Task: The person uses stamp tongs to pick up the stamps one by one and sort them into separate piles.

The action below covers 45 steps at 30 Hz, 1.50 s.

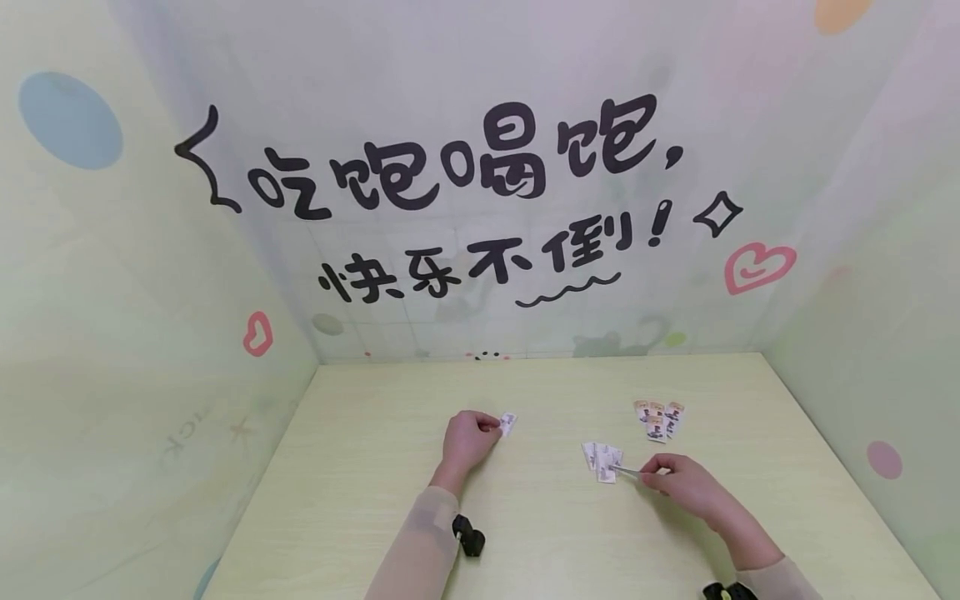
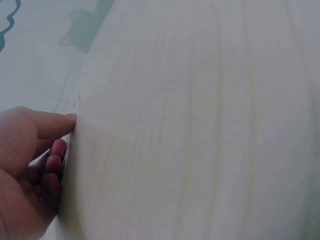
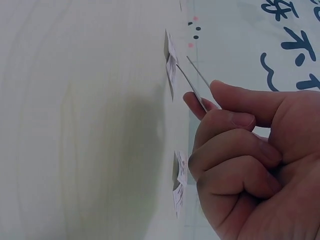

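Observation:
A small white printed card (image 1: 509, 422) sits at the fingertips of my left hand (image 1: 467, 440), whose thumb and fingers grip its near edge low over the table. In the left wrist view, only a thin edge of this card shows beyond the fingertips. My right hand (image 1: 686, 486) pinches thin metal tweezers (image 3: 192, 86) between thumb and fingers. Their tips stand apart in the right wrist view. In the head view they reach the right side of a fanned group of white cards (image 1: 604, 465); whether they touch a card I cannot tell.
Farther back on the right lie several overlapping cards with orange tops (image 1: 656, 421). The pale wood-grain table (image 1: 540, 533) meets a printed backdrop (image 1: 480, 325) at its back edge, with walls at both sides. A black wrist device (image 1: 469, 537) is on the left sleeve.

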Each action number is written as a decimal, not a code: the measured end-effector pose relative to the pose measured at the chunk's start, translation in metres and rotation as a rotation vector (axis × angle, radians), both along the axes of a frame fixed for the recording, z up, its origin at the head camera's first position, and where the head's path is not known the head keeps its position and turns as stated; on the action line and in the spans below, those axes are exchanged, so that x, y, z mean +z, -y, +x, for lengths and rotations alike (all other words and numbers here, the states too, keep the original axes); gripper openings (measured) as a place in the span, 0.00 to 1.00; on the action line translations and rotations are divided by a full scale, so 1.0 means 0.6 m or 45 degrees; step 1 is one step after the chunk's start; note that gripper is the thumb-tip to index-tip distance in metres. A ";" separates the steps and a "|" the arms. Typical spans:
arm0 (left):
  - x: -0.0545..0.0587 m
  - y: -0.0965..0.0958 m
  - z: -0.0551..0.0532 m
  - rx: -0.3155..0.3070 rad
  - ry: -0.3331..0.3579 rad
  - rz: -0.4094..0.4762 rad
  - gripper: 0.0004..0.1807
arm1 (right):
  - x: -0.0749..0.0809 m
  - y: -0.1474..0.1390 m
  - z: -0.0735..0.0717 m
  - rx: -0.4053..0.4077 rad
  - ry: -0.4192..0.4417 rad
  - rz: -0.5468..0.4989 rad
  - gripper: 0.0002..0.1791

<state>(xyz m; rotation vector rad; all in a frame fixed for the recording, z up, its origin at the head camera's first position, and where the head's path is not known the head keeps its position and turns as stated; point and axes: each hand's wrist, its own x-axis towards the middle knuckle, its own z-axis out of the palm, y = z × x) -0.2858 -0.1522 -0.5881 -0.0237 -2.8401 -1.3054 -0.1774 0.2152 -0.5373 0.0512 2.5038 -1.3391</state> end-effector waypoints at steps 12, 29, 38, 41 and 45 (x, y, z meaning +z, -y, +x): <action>0.001 -0.001 -0.001 -0.005 0.008 0.003 0.02 | 0.006 -0.007 0.002 -0.010 -0.018 0.059 0.10; 0.006 0.000 0.000 -0.005 0.012 0.016 0.02 | 0.023 0.000 0.006 0.057 -0.095 0.172 0.10; 0.007 -0.001 0.002 0.000 0.008 0.018 0.02 | 0.016 0.011 -0.003 0.005 -0.167 0.160 0.11; 0.005 0.000 0.001 0.011 0.018 0.024 0.03 | 0.007 0.033 -0.017 0.002 -0.196 0.109 0.11; 0.001 0.001 0.001 0.019 0.015 0.034 0.03 | -0.006 0.081 -0.040 0.035 -0.197 0.017 0.11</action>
